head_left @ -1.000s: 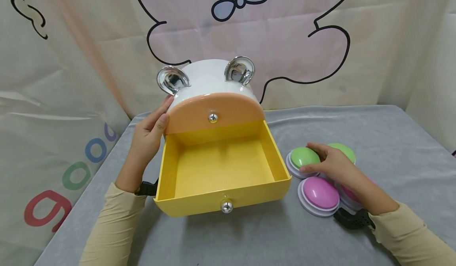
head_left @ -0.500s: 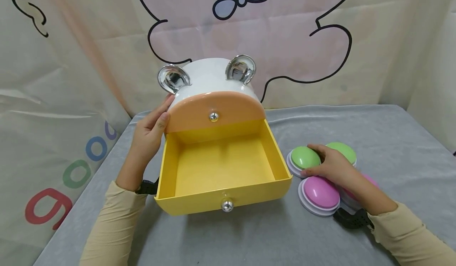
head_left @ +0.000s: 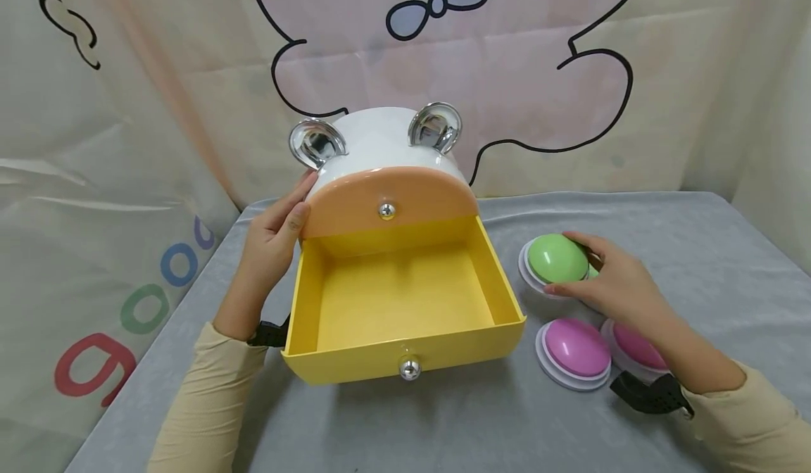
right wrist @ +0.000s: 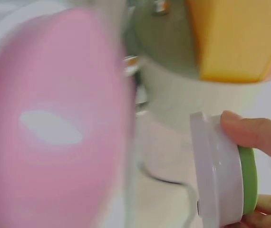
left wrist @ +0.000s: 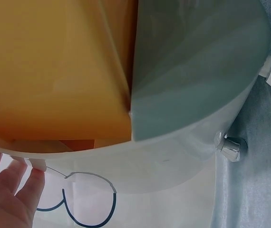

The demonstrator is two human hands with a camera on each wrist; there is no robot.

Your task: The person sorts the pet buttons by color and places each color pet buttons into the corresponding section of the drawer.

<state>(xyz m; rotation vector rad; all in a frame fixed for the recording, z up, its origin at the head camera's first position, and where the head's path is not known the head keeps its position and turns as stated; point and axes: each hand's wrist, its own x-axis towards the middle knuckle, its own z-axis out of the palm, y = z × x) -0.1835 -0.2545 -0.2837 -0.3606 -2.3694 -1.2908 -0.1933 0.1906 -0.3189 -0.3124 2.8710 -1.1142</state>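
A white rounded drawer box with silver ears stands at the table's back. Its lower yellow drawer is pulled out, with nothing in it; the upper orange drawer is closed. My left hand holds the box's left side, thumb at the front edge. To the right, my right hand pinches a green-domed round button by its white base. In the right wrist view this button hangs tilted between thumb and fingers. Behind it, a second green button is mostly hidden.
Two pink-domed buttons sit on the grey tablecloth right of the drawer, the farther one partly behind my right wrist. Printed curtains rise behind and to the left of the table.
The near green button has come up off the table in my right hand and moved slightly right and away. My left hand keeps its place on the drawer box. The view shifts a little.
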